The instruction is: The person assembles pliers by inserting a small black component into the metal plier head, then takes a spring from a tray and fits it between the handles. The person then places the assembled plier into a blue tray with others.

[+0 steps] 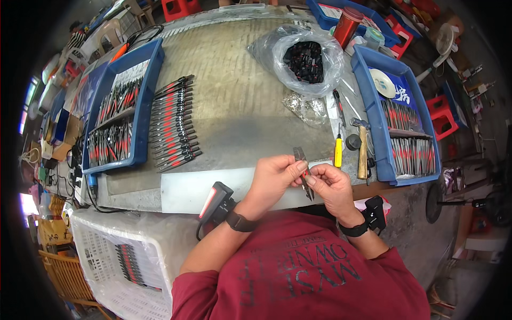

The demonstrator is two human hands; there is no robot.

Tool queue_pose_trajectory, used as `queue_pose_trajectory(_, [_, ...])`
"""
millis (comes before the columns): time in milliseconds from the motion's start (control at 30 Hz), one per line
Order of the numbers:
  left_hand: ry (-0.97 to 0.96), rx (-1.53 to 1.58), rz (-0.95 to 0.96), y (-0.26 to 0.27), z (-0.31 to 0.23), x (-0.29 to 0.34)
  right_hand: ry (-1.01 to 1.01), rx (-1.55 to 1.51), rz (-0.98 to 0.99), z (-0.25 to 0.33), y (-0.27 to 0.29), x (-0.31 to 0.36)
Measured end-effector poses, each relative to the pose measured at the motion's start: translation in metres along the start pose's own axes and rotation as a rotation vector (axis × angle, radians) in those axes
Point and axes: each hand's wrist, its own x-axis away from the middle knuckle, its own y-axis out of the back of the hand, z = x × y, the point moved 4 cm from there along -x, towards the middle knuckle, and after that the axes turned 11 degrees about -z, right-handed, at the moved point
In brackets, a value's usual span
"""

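Note:
Near the table's front edge, my left hand (278, 176) and my right hand (333, 188) come together in front of my chest. Both pinch a slim black-and-red tool (298, 153), held upright; its exact kind is partly hidden by my fingers. Left of my hands, a column of similar black-and-red tools (174, 120) lies side by side on the table. Right of them are a screwdriver with a yellow handle (338, 151) and a hammer with a wooden handle (363, 157). A white sheet (181, 189) lies at the front edge.
A blue tray (154, 64) at the left and another blue tray (358, 61) at the right hold more such tools. An open plastic bag (329, 80) contains black parts; a smaller clear bag (305, 108) is nearby. Lower left stands a white crate (157, 250).

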Motion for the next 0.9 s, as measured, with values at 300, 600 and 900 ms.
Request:
queue_pose_trajectory(300, [0.002, -0.006, 0.014, 0.0016, 0.0031, -0.0028, 0.031, -0.029, -0.018, -0.0021, -0.0024, -0.0023])
queue_pose_trajectory(600, [0.017, 0.002, 0.0, 0.0014, 0.0054, -0.0028, 0.032, -0.007, -0.022, -0.0023, -0.0018, -0.002])
queue_pose_trajectory(900, [0.014, 0.0, 0.004, 0.0007, 0.0073, -0.0037, 0.009, 0.04, -0.017, -0.0018, 0.0005, -0.0019])
